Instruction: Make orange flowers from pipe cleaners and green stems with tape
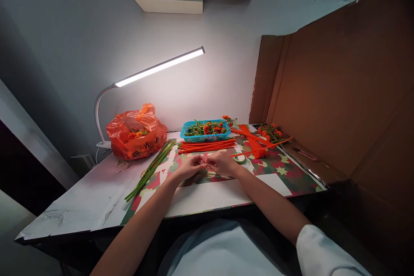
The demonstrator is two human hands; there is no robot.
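My left hand (pixel 191 166) and my right hand (pixel 223 164) meet fingertip to fingertip above the near middle of the table, both closed in a pinch. A long orange pipe cleaner (pixel 265 148) runs out from behind my right hand toward the right, and that hand appears to hold it. What lies between my left fingertips is too small to make out. Just beyond my hands lies a bundle of orange pipe cleaners (pixel 207 145). A roll of green tape (pixel 239 159) rests right of my right hand.
A blue basket (pixel 207 138) of orange flowers stands behind. At left are green stems (pixel 152 172), an orange plastic bag (pixel 137 138) and a lit lamp (pixel 161 67). More orange pipe cleaners (pixel 254 143) and flowers (pixel 270 131) lie right, before a cardboard wall (pixel 336 73).
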